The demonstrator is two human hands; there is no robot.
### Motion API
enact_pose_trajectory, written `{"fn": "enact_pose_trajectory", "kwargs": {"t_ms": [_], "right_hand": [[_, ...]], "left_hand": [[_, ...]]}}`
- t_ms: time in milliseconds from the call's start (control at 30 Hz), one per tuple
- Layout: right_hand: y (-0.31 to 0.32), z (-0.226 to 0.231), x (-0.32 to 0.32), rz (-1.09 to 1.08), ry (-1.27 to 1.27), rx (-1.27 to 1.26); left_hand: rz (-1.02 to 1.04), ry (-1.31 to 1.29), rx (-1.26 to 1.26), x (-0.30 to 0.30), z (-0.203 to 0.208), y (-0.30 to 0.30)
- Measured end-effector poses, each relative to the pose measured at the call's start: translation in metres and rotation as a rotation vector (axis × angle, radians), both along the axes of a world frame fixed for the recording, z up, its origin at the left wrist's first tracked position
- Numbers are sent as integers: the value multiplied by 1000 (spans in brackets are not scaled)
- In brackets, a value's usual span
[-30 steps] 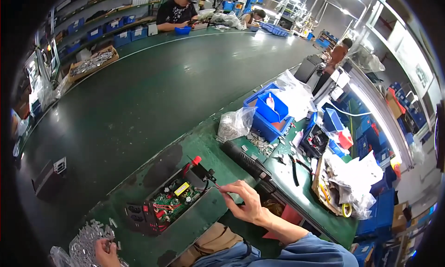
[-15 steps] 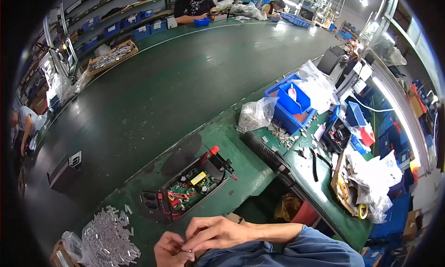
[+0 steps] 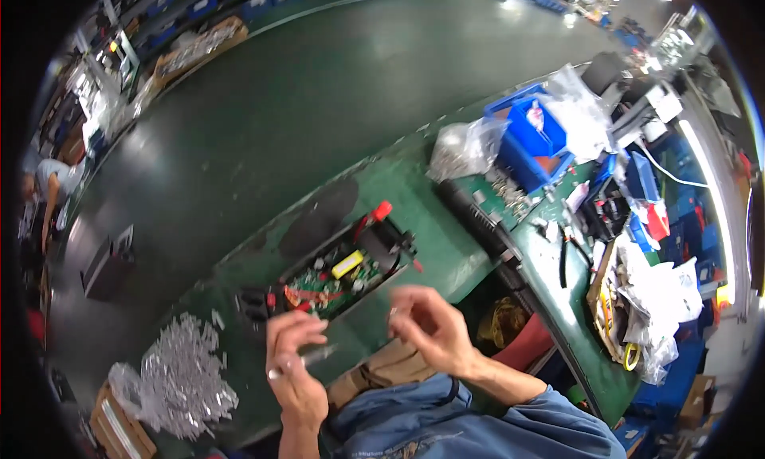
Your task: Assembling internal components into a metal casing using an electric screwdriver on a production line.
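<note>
Between thumb and fingers of the left hand [image 3: 300, 378], a small blurred shiny piece [image 3: 320, 354] is gripped. Across from it, the right hand [image 3: 434, 331] hovers with fingers bent; whether they pinch anything, I cannot tell. Just beyond both hands, an opened electronic unit [image 3: 328, 287] lies on the green table [image 3: 434, 220], near a pile of small shiny pieces [image 3: 187, 375] at left.

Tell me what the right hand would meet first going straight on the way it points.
Probably the near wall of the open electronics case, up and left of the right hand; the hand's height is unclear, so it might pass above.
</note>
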State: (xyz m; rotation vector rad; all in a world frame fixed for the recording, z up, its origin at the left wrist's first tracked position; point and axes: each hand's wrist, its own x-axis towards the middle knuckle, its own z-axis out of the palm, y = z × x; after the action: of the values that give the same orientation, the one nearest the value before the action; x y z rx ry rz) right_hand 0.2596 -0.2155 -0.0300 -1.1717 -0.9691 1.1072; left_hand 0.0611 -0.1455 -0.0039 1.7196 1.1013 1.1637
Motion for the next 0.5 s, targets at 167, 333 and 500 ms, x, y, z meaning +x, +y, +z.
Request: {"fn": "enact_pose_trajectory", "kwargs": {"t_ms": [167, 333, 500], "right_hand": [[9, -6, 6, -17, 48, -162], [17, -14, 6, 25, -68, -128], [18, -8, 1, 4, -42, -171]], "left_hand": [[-261, -170, -393, -2, 6, 8], [-202, -313, -554, 4, 9, 18], [-142, -395, -578, 9, 3, 16]]}}
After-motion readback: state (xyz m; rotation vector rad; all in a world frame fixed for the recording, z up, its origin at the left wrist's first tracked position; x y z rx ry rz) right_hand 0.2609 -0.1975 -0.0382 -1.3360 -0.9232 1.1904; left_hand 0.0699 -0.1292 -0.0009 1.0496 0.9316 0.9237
